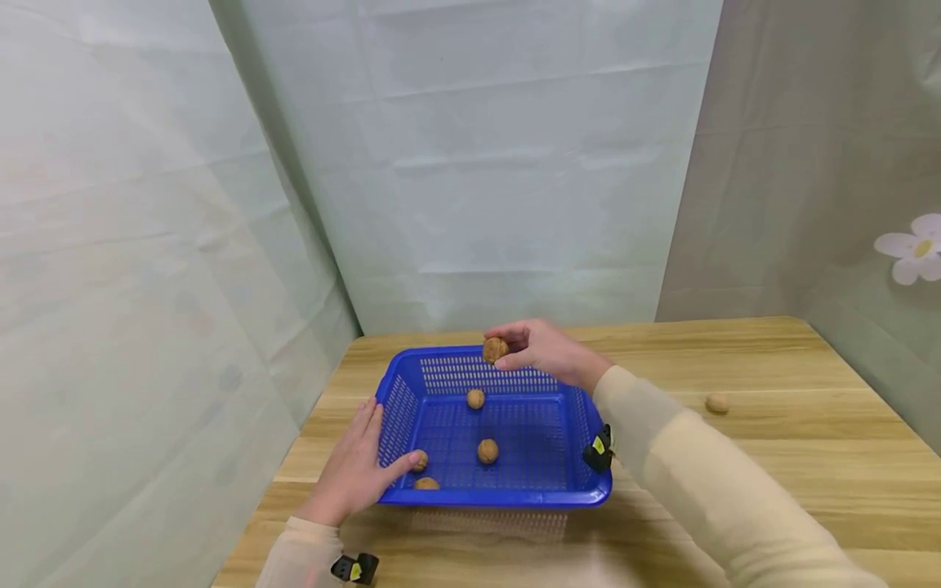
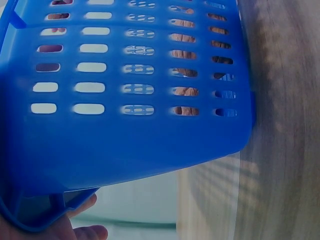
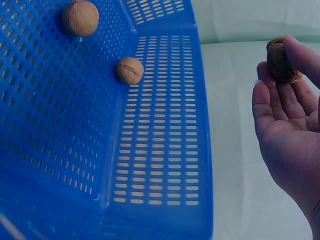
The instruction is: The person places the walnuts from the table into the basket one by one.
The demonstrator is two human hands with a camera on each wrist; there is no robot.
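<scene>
While the left hand (image 1: 353, 472) rests straight-fingered on the left of the basket (image 1: 507, 497), the right hand (image 1: 550, 353) pinches a walnut (image 1: 494, 350) up at the far rim (image 1: 444, 351), the basket floor (image 1: 529, 433) lower and nearer.

Head view: set above the near side of the counter (image 1: 794, 465), facing forward and down, far enough back to take in the whole basket (image 1: 507, 497). Left wrist view: rolled sideways, close against the basket's outer wall. Right wrist view: likewise rolled, close, looking across the basket's interior to its far wall. Head and right wrist views share that interior and the right grip (image 1: 546, 352).
</scene>
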